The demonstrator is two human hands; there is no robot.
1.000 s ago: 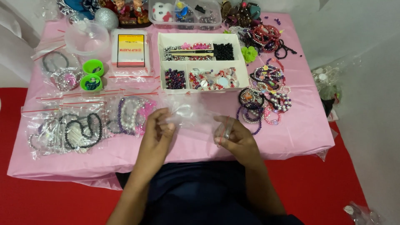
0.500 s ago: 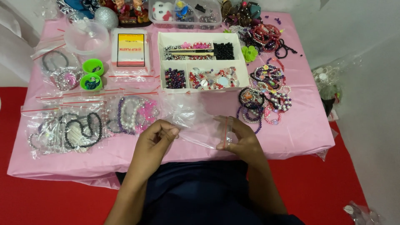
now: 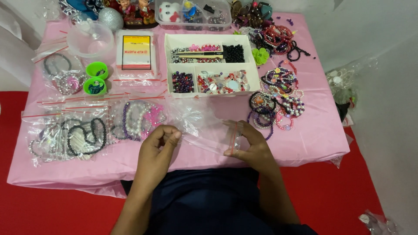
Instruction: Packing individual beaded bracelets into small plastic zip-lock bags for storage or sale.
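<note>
A clear zip bag (image 3: 209,135) with a red seal strip is stretched between my two hands over the near edge of the pink table (image 3: 313,130). My left hand (image 3: 157,146) pinches its left end with closed fingers. My right hand (image 3: 249,146) grips the sealed end, thumb and fingers on the red strip. Whether anything lies inside the bag is unclear. Another crumpled clear bag (image 3: 191,115) lies just beyond it.
A white divided tray (image 3: 209,65) of beads sits mid-table. Loose bead bracelets (image 3: 276,93) pile to the right. Bagged bracelets (image 3: 82,132) lie at the left, with two green cups (image 3: 96,78), a clear bowl (image 3: 89,39) and a stack of small bags (image 3: 136,52) behind.
My hands dropped toward the table's near edge and drew apart, pulling the clear bag out flat between them. The red seal strip now shows at my right hand.
</note>
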